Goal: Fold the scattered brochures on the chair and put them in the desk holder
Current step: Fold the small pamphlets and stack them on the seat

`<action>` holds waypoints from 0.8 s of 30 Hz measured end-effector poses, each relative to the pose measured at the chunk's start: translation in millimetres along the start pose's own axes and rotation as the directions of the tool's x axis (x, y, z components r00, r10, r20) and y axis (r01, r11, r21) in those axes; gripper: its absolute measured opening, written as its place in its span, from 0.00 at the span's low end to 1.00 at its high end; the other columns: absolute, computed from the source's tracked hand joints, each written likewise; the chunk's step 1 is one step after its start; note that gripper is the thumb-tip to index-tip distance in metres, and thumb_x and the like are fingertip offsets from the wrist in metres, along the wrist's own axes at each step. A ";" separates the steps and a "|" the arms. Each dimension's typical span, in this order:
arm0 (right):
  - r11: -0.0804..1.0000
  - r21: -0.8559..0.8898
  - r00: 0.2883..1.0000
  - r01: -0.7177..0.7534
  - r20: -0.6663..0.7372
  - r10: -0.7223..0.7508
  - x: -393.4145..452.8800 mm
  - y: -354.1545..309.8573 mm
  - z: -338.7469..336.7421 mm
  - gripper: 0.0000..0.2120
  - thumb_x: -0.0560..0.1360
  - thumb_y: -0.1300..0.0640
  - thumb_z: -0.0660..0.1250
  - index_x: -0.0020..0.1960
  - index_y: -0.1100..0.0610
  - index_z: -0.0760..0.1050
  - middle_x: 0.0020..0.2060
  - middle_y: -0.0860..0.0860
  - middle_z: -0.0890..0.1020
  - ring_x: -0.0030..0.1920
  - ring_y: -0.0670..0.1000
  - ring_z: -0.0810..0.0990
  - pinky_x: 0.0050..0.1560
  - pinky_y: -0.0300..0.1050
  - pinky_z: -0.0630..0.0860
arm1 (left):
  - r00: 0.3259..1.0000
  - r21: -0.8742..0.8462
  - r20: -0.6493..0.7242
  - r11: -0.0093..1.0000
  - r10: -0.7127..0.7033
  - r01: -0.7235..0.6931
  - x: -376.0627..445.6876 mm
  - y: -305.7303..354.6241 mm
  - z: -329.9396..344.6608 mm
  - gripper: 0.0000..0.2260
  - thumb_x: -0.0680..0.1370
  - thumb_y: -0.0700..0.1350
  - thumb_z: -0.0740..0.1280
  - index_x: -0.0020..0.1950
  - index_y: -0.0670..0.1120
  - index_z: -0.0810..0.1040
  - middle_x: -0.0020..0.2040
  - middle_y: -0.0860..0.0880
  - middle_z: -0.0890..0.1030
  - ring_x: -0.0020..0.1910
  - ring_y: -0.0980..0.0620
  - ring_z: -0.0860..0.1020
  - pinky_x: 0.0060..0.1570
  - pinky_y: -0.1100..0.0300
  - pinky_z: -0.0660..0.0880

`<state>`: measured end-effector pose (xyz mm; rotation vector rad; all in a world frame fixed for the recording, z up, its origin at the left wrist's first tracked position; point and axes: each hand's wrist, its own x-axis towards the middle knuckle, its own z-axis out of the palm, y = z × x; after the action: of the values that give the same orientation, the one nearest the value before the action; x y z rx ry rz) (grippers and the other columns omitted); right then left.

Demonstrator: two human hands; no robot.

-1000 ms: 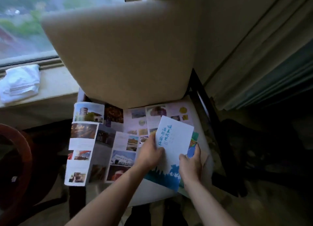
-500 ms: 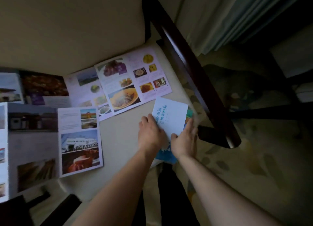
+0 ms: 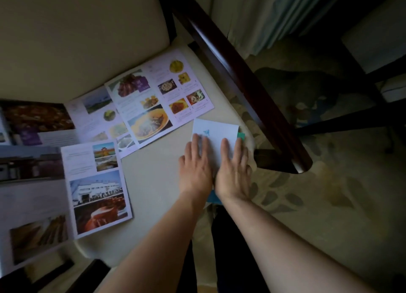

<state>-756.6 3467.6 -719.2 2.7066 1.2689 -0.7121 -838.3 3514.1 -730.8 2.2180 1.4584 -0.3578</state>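
A cream upholstered chair (image 3: 149, 176) fills the left of the view, its seat strewn with unfolded brochures. A food brochure (image 3: 158, 99) with pictures of dishes lies open near the backrest, a building brochure (image 3: 96, 187) with a white building and landscapes lies nearer the front edge, and a darker brochure (image 3: 33, 125) spreads at the far left. The chair's dark wooden armrest (image 3: 241, 81) runs diagonally just right of the seat, close beside the hands. Beyond it are patterned carpet (image 3: 318, 194) and pale curtains (image 3: 263, 13).

At the seat's right front corner lies the folded white brochure (image 3: 216, 134), a teal edge peeking out at its right side. The left hand (image 3: 195, 167) and the right hand (image 3: 234, 169) both lie flat on it, palms down, fingers stretched and slightly spread, gripping nothing, pressing the paper against the cushion.

Half a second ago the fingers were curled around the brochure's lower edge, with more of its blue printed panel showing; now both hands are spread flat over it and the brochure lies flush on the seat. The view sits slightly closer to the chair.
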 end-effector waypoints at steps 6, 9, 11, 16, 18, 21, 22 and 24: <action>0.998 -0.054 1.000 0.012 0.029 -0.010 4.8 -9.2 -8.2 0.32 0.79 0.53 0.62 0.80 0.48 0.55 0.81 0.59 0.52 0.79 0.62 0.53 0.71 0.59 0.61 | 0.997 -0.048 0.044 0.997 0.066 -0.064 8.9 -9.1 -9.1 0.29 0.80 0.48 0.58 0.80 0.47 0.53 0.80 0.43 0.54 0.75 0.40 0.59 0.67 0.47 0.65; 0.994 0.045 0.993 0.095 -0.072 -0.091 12.5 -34.2 -26.1 0.35 0.72 0.58 0.69 0.78 0.52 0.64 0.79 0.62 0.59 0.78 0.64 0.56 0.73 0.63 0.57 | 0.998 -0.223 -0.055 0.975 -0.028 0.015 13.4 -35.0 -36.5 0.31 0.76 0.48 0.64 0.77 0.50 0.59 0.76 0.45 0.62 0.73 0.42 0.62 0.67 0.48 0.65; 0.980 0.080 0.979 0.180 -0.116 -0.170 28.5 -60.5 -37.2 0.36 0.71 0.59 0.71 0.78 0.53 0.64 0.78 0.62 0.62 0.77 0.64 0.60 0.74 0.62 0.58 | 0.974 -0.330 -0.138 0.935 -0.181 0.128 17.4 -69.4 -57.7 0.33 0.74 0.49 0.67 0.78 0.49 0.60 0.76 0.44 0.63 0.73 0.42 0.61 0.70 0.48 0.63; 0.975 0.146 0.986 0.166 -0.007 -0.167 103.1 -123.1 -49.0 0.38 0.77 0.49 0.67 0.81 0.52 0.52 0.79 0.59 0.57 0.78 0.62 0.57 0.76 0.59 0.58 | 0.925 -0.282 -0.124 0.907 -0.358 0.313 37.5 -167.3 -91.2 0.34 0.79 0.59 0.61 0.79 0.46 0.54 0.80 0.39 0.53 0.79 0.39 0.50 0.76 0.43 0.52; 0.985 0.154 0.993 0.075 0.083 -0.089 132.3 -135.7 -49.1 0.40 0.77 0.46 0.67 0.82 0.51 0.48 0.80 0.59 0.57 0.78 0.62 0.56 0.76 0.59 0.59 | 0.952 -0.174 -0.019 0.939 -0.305 0.297 45.6 -190.5 -92.1 0.38 0.77 0.62 0.63 0.80 0.49 0.49 0.81 0.38 0.47 0.79 0.37 0.46 0.78 0.40 0.49; 0.994 0.105 0.996 -0.014 0.090 0.005 154.5 -148.3 -45.7 0.42 0.75 0.46 0.70 0.81 0.52 0.51 0.76 0.62 0.61 0.75 0.65 0.61 0.72 0.61 0.65 | 0.963 -0.087 0.080 0.961 -0.256 0.262 56.7 -198.0 -84.1 0.42 0.76 0.63 0.64 0.80 0.48 0.44 0.80 0.35 0.44 0.78 0.33 0.45 0.77 0.39 0.50; 0.997 0.077 0.998 -0.024 0.058 0.020 157.5 -151.2 -45.6 0.42 0.74 0.47 0.72 0.80 0.53 0.53 0.74 0.63 0.63 0.73 0.65 0.63 0.70 0.62 0.68 | 0.960 -0.075 0.101 0.960 -0.263 0.271 58.9 -196.4 -80.6 0.43 0.77 0.62 0.64 0.80 0.47 0.42 0.80 0.34 0.42 0.78 0.32 0.43 0.77 0.39 0.48; 0.997 0.071 1.000 -0.026 -0.008 0.026 161.4 -155.9 -49.9 0.39 0.72 0.50 0.74 0.77 0.57 0.59 0.72 0.64 0.67 0.71 0.66 0.66 0.67 0.61 0.70 | 0.955 -0.071 0.099 0.955 -0.280 0.287 59.7 -193.8 -74.6 0.43 0.79 0.62 0.62 0.80 0.46 0.38 0.79 0.33 0.37 0.78 0.31 0.38 0.76 0.39 0.43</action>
<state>-764.3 3697.3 -724.7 2.7798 1.2310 -0.7567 -993.8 3663.9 -738.5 1.9033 1.7143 -0.4704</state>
